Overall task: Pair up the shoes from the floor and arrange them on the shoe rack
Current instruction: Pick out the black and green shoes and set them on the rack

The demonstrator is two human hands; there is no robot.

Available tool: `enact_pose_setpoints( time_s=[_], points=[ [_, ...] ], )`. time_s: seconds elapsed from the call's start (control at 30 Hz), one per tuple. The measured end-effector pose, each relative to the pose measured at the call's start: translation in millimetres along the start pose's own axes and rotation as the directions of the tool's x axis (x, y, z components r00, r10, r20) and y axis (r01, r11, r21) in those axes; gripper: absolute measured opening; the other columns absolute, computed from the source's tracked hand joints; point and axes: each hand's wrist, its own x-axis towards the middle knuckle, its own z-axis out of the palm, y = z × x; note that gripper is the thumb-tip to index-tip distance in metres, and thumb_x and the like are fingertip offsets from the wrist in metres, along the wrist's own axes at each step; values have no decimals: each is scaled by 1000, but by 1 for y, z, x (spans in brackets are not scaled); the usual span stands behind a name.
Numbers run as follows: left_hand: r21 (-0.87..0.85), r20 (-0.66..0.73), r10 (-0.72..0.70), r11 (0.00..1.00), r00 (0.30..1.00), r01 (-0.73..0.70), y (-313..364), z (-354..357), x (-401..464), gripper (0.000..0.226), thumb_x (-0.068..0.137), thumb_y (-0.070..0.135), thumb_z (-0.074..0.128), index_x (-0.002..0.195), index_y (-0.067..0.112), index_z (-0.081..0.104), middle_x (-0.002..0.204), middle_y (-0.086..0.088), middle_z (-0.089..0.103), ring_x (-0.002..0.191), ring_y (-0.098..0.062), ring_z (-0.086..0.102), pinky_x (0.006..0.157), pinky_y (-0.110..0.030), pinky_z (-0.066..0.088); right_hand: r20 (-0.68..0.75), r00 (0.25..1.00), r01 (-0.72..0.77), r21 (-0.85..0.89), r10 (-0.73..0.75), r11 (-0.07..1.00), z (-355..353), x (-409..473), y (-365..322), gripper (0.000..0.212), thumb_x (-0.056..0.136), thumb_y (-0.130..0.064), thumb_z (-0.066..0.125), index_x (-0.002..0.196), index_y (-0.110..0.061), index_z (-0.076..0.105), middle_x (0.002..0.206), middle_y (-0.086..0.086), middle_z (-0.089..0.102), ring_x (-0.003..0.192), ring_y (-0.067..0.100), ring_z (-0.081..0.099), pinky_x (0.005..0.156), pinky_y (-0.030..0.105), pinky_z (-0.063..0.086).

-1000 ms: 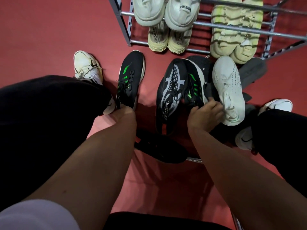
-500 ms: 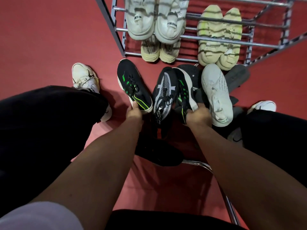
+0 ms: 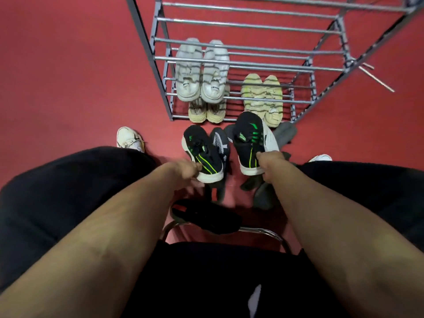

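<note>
— Hands first, please: what does each one hold?

— The left hand (image 3: 183, 169) has its grip closed on the heel of a black sneaker with green stripes and a white sole (image 3: 203, 154). The right hand (image 3: 268, 160) has its grip closed on the heel of a second black sneaker with green marks and a white sole (image 3: 249, 143). Both shoes point away from the person, toes toward the grey metal shoe rack (image 3: 250, 58). They are side by side but apart.

— Are they on the rack?

— No. They are in front of it, over the red floor (image 3: 68, 65). I cannot tell if the soles touch the floor.

— What lies between and around them?

— A black shoe with a white pattern (image 3: 221, 143) is between the two, just beside the left one. A white shoe (image 3: 270, 138) shows from behind the right one, and a dark grey shoe (image 3: 284, 133) lies near it. One black shoe (image 3: 206, 216) lies closer to the person, between the forearms.

— And on the rack?

— A pair of white chunky sneakers (image 3: 202, 72) on one shelf, a cream pair (image 3: 206, 111) under them at the bottom, and a pale yellow pair (image 3: 262, 95) to the right. The upper bars carry nothing.

— Anything else?

— The person's legs in black trousers (image 3: 57, 191), and one white sneaker on the person's foot (image 3: 129, 138) at the left.
</note>
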Motion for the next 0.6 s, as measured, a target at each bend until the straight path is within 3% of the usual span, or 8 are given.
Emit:
enact_pose_setpoints(
  time_s=[0.03, 0.1, 0.17, 0.23, 0.33, 0.43, 0.5, 0.6],
  points=[
    [48, 52, -9, 999, 999, 7, -1, 4, -5, 19, 98, 6, 43, 87, 1, 58, 77, -9, 65, 57, -14, 68, 58, -30, 59, 46, 998, -39, 110, 34, 993, -5, -6, 3, 30, 94, -21, 58, 121, -10, 57, 100, 7, 61, 91, 27, 64, 72, 30, 50],
    [57, 61, -29, 998, 998, 26, -1, 11, -13, 18, 95, 13, 51, 94, -2, 62, 91, -13, 68, 78, -25, 70, 68, -41, 61, 98, 992, -106, 220, 86, 970, -15, -12, 10, 9, 95, -21, 58, 103, -17, 56, 82, -1, 52, 62, 14, 47, 54, 24, 40],
    [-26, 7, 71, 997, 997, -71, 6, 23, -21, 16, 96, 9, 49, 88, 0, 60, 86, -12, 65, 76, -23, 66, 69, -35, 61, 133, 986, -127, 239, 97, 963, -28, -13, 13, 2, 97, -19, 53, 97, -20, 55, 82, -2, 50, 59, 12, 38, 53, 23, 35],
    [-46, -27, 155, 987, 987, -156, 16, 34, -24, 15, 96, 2, 47, 87, 2, 59, 86, -13, 63, 71, -23, 63, 62, -32, 60, 159, 984, -123, 263, 83, 957, -41, -9, 11, 4, 98, -22, 53, 97, -20, 54, 77, 0, 48, 61, 13, 40, 51, 23, 37],
    [-24, -64, 233, 972, 970, -235, 37, 44, -17, 20, 95, 1, 48, 78, 6, 57, 88, -15, 63, 60, -20, 63, 51, -29, 58, 163, 986, -90, 338, 36, 937, -59, -5, 3, 18, 99, -22, 53, 82, -19, 51, 69, -1, 45, 58, 12, 39, 49, 22, 36],
    [-4, -59, 266, 964, 962, -267, 62, 50, -5, 19, 95, 4, 49, 77, 8, 55, 83, -13, 64, 51, -16, 65, 58, -32, 60, 118, 993, -16, 357, -28, 934, -72, 12, -12, 24, 100, -21, 53, 77, -18, 47, 66, 1, 41, 55, 14, 37, 51, 25, 33],
    [-8, -73, 284, 958, 956, -286, 79, 54, 7, 21, 96, 4, 49, 76, 7, 54, 77, -12, 62, 51, -18, 64, 52, -31, 58, 88, 995, 15, 364, -50, 931, -80, 28, -26, 24, 100, -21, 53, 76, -17, 46, 66, 2, 40, 53, 13, 35, 49, 22, 32],
    [18, -66, 275, 961, 959, -275, 107, 60, 30, 17, 98, 6, 46, 83, 5, 54, 87, -18, 61, 60, -24, 61, 47, -32, 56, 23, 997, 61, 330, -72, 942, -87, 51, -51, 27, 101, -22, 51, 75, -16, 45, 62, 2, 39, 38, 10, 36, 38, 13, 33]
  ],
)
